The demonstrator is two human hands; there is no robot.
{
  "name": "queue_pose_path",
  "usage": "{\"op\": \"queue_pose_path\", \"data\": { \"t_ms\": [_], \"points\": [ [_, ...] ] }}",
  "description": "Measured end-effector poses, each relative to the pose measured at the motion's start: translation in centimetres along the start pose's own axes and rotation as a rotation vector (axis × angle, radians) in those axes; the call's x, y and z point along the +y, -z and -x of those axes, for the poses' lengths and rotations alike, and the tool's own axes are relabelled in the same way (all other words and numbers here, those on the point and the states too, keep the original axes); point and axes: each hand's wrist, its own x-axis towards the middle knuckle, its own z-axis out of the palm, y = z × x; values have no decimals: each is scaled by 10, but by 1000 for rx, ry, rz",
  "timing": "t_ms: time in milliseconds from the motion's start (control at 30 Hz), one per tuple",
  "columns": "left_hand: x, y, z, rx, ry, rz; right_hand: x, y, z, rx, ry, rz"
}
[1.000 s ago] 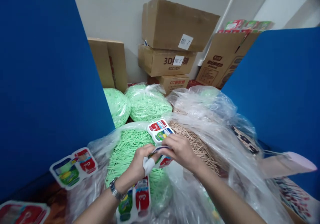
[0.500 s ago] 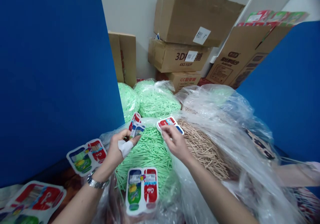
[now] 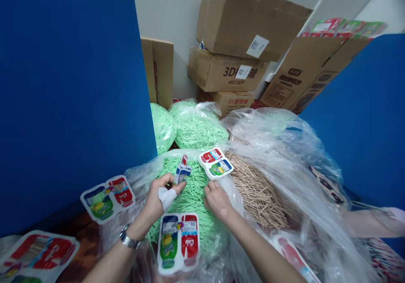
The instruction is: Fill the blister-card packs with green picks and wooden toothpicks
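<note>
Closest to you, a picture card (image 3: 179,243) with a green bottle and a red bottle lies flat on the green sticks (image 3: 193,198). Another card (image 3: 34,253) at the bottom left is cut off by the edge. Your left hand (image 3: 158,198) pinches a small card (image 3: 182,174) between thumb and fingers, just above the green sticks. The small card is turned almost edge-on, so only bits of red, white and blue show. Your right hand (image 3: 217,199) rests palm down on the sticks with bent fingers. I cannot tell if it grips any. Past it, a third card (image 3: 216,163) lies on the clear bag (image 3: 284,144), beside brown sticks (image 3: 256,190). Far back stand cardboard boxes (image 3: 249,21).
</note>
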Motion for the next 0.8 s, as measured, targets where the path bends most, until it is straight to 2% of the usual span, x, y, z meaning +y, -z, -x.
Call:
{"op": "queue_pose_path", "data": {
  "t_ms": [300,400,533,600,733,800],
  "points": [
    [6,-4,2,-16,25,19,-2,-20,-4,53,-80,-15],
    [6,-5,4,-11,18,14,2,-15,-3,67,-63,-83],
    [-1,-7,4,9,11,40,9,3,3,99,-7,-216],
    [-4,-8,4,10,2,50,12,12,8,125,16,-424],
    [-4,-10,4,3,-6,29,11,24,14,140,4,-1075],
    [-3,-10,5,0,-1,5,9,26,16,92,-5,-1211]
  ]
}}
